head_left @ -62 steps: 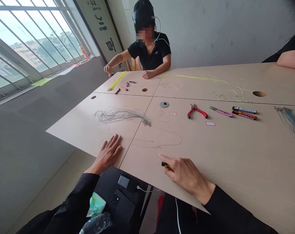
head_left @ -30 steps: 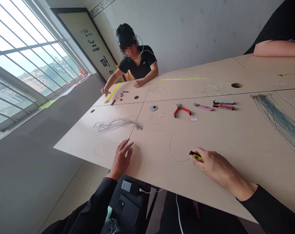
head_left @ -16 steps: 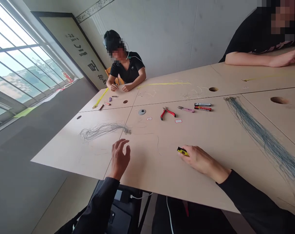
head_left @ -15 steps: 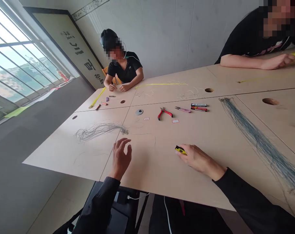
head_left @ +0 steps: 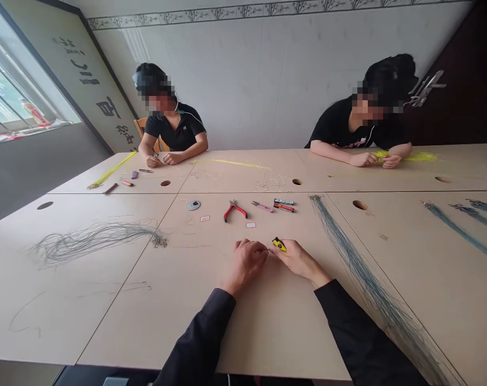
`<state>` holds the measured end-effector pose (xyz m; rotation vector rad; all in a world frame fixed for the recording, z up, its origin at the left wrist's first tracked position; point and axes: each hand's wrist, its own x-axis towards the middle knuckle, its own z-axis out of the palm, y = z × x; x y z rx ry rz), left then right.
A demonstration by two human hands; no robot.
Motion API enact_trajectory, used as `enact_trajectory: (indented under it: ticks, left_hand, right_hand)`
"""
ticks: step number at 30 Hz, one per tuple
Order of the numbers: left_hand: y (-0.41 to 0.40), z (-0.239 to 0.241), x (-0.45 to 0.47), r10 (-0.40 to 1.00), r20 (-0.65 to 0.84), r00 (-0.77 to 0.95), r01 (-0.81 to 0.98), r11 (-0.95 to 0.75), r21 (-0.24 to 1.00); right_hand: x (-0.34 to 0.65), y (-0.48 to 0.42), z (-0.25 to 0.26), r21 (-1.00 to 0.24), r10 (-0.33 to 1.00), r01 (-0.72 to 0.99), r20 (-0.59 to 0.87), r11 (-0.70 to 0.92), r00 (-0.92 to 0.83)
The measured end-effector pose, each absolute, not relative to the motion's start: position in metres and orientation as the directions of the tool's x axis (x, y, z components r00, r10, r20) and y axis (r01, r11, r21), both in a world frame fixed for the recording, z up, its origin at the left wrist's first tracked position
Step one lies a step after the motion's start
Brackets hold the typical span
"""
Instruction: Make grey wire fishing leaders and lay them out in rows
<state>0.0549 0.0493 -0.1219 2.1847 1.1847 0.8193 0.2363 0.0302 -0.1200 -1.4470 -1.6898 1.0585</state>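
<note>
My left hand [head_left: 246, 262] and my right hand [head_left: 295, 259] meet on the beige table [head_left: 267, 321], fingertips close together. The right hand is closed around a small yellow and black tool [head_left: 279, 244] that sticks up from its fingers. The left hand's fingers are curled in a pinch at a thin grey wire, too fine to follow. A bundle of grey wires [head_left: 94, 239] lies to the left, ending in a clump of metal bits [head_left: 160, 240]. A long bundle of blue-grey wires [head_left: 360, 273] runs down the table on the right.
Beyond my hands lie red-handled pliers [head_left: 234, 210], pink snips [head_left: 262, 206], two small boxes [head_left: 284, 205], a grey disc [head_left: 193, 205] and small white labels. Two other people sit across the table, working on yellow wires [head_left: 231, 163]. More blue-grey bundles [head_left: 460, 228] lie far right.
My view has swung right and levelled. My left hand has moved right off the table to meet my right hand, its fingers curling from spread into a pinch. The right hand keeps the yellow tool.
</note>
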Motion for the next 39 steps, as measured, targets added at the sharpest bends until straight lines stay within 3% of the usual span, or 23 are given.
enact_trajectory:
  ticks: [4, 8, 13, 23, 29, 39]
  left_hand:
    - [0.061, -0.127, 0.063, 0.898, 0.257, 0.357, 0.472, -0.411, 0.78]
    - [0.069, -0.126, 0.067, 0.957, 0.152, 0.248, 0.259, -0.217, 0.941]
    - [0.075, -0.122, 0.079, 0.97, 0.04, 0.24, -0.013, -0.038, 0.999]
    - [0.07, -0.131, 0.081, 0.95, 0.055, 0.307, 0.11, -0.093, 0.99]
    - [0.069, -0.131, 0.082, 0.952, 0.135, 0.275, 0.128, -0.175, 0.976]
    - [0.068, -0.129, 0.081, 0.949, 0.113, 0.295, 0.178, -0.171, 0.969]
  right_hand:
    - [0.24, 0.034, -0.126, -0.967, 0.996, 0.25, -0.07, -0.055, -0.053]
    - [0.238, 0.033, -0.128, -0.981, 0.985, 0.1, -0.166, -0.169, 0.04]
    - [0.233, 0.032, -0.123, -0.988, 0.988, 0.013, -0.155, -0.156, 0.021]
    - [0.234, 0.032, -0.113, -0.985, 0.985, -0.109, -0.144, -0.133, 0.099]
    - [0.236, 0.032, -0.12, -0.99, 0.987, -0.055, -0.134, -0.129, 0.086]
    - [0.235, 0.027, -0.116, -0.991, 0.99, -0.006, -0.131, -0.131, 0.058]
